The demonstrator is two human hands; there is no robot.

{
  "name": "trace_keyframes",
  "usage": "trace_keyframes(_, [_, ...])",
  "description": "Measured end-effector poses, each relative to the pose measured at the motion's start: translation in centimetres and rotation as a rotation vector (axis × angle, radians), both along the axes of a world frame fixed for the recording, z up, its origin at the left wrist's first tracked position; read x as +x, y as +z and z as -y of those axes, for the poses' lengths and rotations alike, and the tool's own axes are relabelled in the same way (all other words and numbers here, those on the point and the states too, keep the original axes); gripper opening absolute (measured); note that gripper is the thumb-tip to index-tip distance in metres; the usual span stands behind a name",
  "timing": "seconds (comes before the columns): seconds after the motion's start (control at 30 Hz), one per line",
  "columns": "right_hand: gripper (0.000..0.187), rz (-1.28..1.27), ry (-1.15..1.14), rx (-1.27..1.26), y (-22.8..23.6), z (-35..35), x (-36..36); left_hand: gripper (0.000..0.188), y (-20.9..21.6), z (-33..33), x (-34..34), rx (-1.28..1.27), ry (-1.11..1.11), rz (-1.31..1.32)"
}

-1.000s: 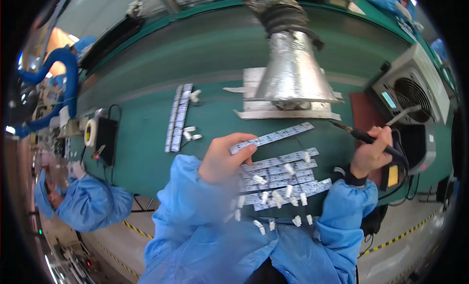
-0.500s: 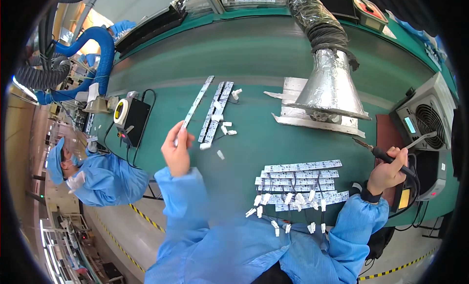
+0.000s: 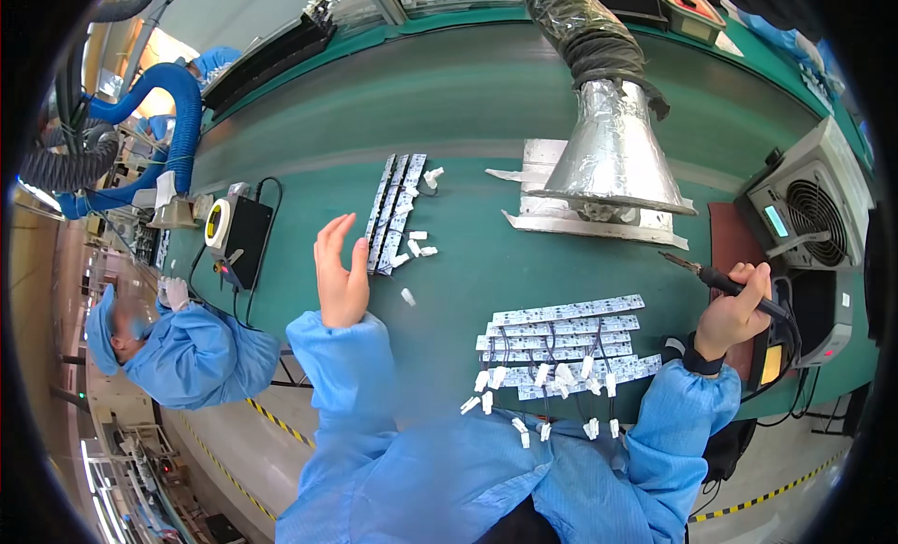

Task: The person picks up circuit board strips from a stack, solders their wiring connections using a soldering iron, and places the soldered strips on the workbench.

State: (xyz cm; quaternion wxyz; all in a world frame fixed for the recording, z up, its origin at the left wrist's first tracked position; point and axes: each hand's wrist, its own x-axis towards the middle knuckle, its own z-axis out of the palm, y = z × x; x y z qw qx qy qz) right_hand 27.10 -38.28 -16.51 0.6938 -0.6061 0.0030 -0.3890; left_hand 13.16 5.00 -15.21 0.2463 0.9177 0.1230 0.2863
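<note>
My left hand (image 3: 343,275) is open, its fingers raised and the thumb apart, with nothing in it. Just beyond its thumb, several narrow LED circuit strips (image 3: 396,212) lie side by side on the green bench. White plug connectors (image 3: 415,248) are scattered beside them. My right hand (image 3: 731,310) is closed around the handle of a soldering iron (image 3: 722,282), whose tip points left over the bench. In front of me lies a stack of overlapping circuit strips (image 3: 566,310), with dark leads and white connectors (image 3: 563,376) hanging toward my body.
A foil-wrapped fume hood (image 3: 617,160) stands on white boards mid-bench. At right are a fan unit (image 3: 812,207) and a black soldering station (image 3: 816,318). A black box with a white round holder (image 3: 238,240) sits at left, near a co-worker in blue (image 3: 192,357).
My left hand has let go of the circuit strip it held; that strip now lies alongside the others. The right hand still holds the soldering iron. The view has shifted slightly.
</note>
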Motion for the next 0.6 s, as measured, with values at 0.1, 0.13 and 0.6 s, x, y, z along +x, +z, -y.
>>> trace_keyframes(0.1, [0.036,-0.007,0.013,0.016,-0.1,0.1,0.0,0.029,3.2,6.3,1.2,-0.047,-0.222,-0.051])
trace_keyframes(0.13, [0.036,-0.002,0.016,0.031,-0.1,0.1,0.0,0.032,2.9,7.8,1.5,-0.01,-0.438,-0.129])
trace_keyframes(0.6, [0.036,0.043,-0.082,0.042,0.5,0.3,0.2,0.025,2.5,12.6,6.3,-0.486,-0.869,-0.724])
